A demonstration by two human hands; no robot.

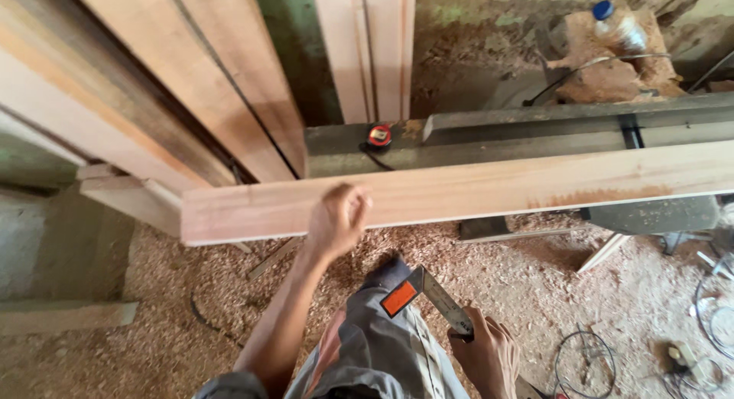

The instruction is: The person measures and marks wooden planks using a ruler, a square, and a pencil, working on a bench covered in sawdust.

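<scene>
1. Head view looks down over the person's knee at a long pale plank (489, 186) that lies level across a dark machine desk (535, 135), its near end sticking out to the left.
2. Left hand (336, 219) is raised to the plank's near edge, fingers (353, 208) curled loosely against the wood; whether they grip it or only rest on it cannot be told.
3. Right hand (485, 353) is low by the knee, fingers closed around the metal blade of a square (428, 296) whose orange and black stock points up and to the left.
4. Square is held well apart from the plank, over the floor (535, 292), which is covered with sawdust and shavings.
5. A red and black tape measure (379, 134) sits on the desk just behind the plank, its cord trailing toward the plank.
6. More boards (229, 85) lean upright at the left and behind the desk.
7. A bottle with a blue cap (615, 24) lies on a sawdust-covered block at the upper right.
8. Coiled wires (585, 361) lie on the floor at the lower right.
</scene>
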